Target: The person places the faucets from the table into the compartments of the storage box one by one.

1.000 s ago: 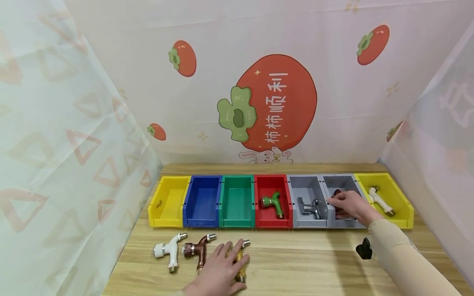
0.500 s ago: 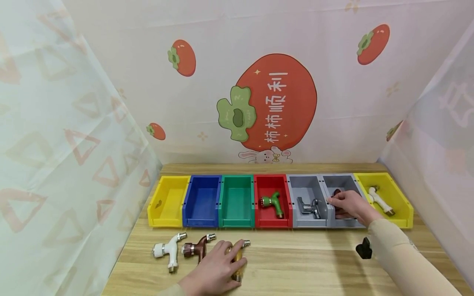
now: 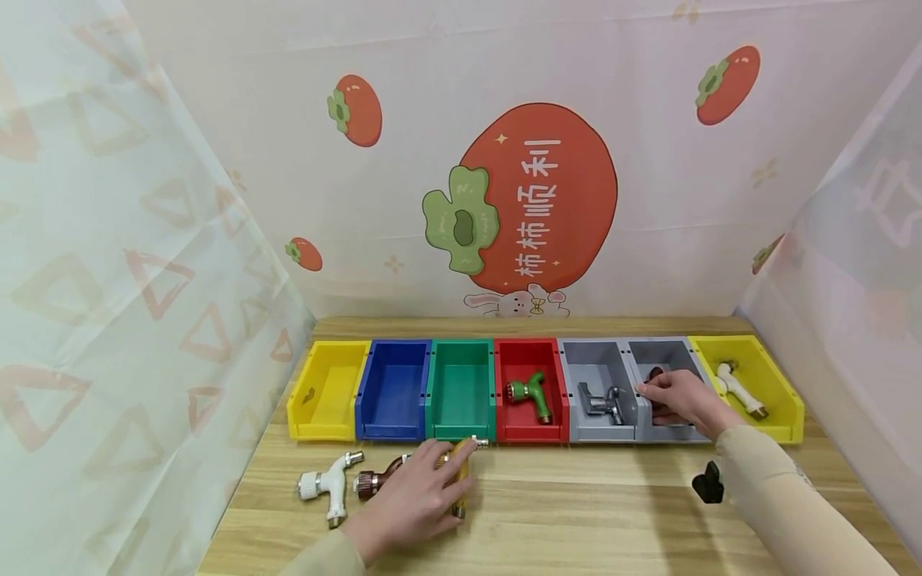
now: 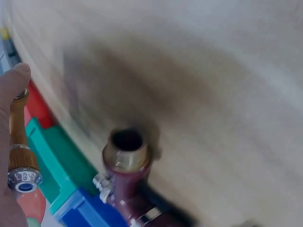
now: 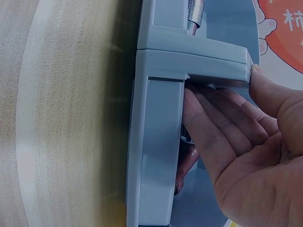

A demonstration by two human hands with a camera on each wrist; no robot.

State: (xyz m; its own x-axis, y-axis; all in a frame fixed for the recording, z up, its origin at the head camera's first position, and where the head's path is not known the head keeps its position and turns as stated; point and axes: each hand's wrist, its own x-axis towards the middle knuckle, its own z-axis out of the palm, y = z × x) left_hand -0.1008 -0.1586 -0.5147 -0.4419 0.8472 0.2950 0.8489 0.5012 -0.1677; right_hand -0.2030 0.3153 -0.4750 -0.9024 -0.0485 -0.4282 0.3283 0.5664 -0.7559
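Note:
My left hand grips a golden-yellow tap over the table, in front of the green bin. In the left wrist view its ribbed knob shows beside my fingers. Below lies a brown tap, partly covered by that hand, with a white tap to its left. My right hand reaches into the right-hand grey bin. It pinches the bin's side wall, fingers inside and thumb on the edge. A dark red tap lies in there, mostly hidden behind the fingers.
A row of bins stands along the back. The red bin holds a green tap, the left grey one a chrome tap, the right yellow one a cream tap. Cloth walls enclose the table.
My left hand has taken hold of the golden-yellow tap and moved it forward, up off the table toward the bins. The right hand has stayed in place at the grey bin.

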